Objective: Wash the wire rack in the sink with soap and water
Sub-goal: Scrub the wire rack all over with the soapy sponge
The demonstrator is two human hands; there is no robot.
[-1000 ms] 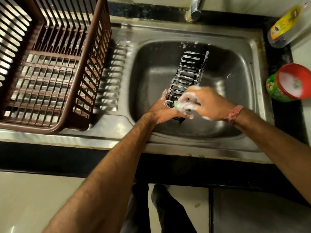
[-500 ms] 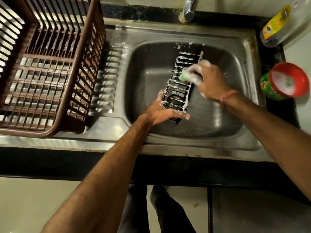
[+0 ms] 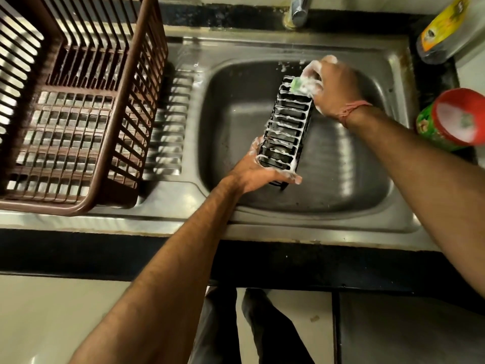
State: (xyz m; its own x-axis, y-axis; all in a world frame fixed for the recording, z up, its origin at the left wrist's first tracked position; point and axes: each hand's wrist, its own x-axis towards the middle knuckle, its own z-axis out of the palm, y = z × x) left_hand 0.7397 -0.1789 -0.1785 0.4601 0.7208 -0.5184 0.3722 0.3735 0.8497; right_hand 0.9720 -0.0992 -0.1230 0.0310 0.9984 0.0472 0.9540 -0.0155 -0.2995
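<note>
One brown plastic dish basket (image 3: 78, 106), slatted, stands on the steel draining board at far left. One steel sink (image 3: 404, 143), its basin holding the task's thing.

One wire rack (image 3: 286, 127), long and narrow, coated in suds, lies inside the basin, running from the near left toward the far right.

One left hand (image 3: 258, 172): grip closed around the rack's near end, thumb laid along the end wire, steadying it.

One right hand (image 3: 333, 85), foam-covered: grip closed on one green scrubber (image 3: 299, 84), pressed to the rack's far end.

One tap (image 3: 299, 9) above the basin; no water is seen running.

On the tabletop at right: one yellow-labelled bottle (image 3: 446, 24), lying tilted, and one green tub with a red rim (image 3: 456, 119), white soap inside.

Step in hand, by judgement: soaping and scrubbing the rack. The next move likely calls for working the remaining wires and sides, then rinsing under the tap, with a firm hold because the soapy wire looks slippery.
</note>
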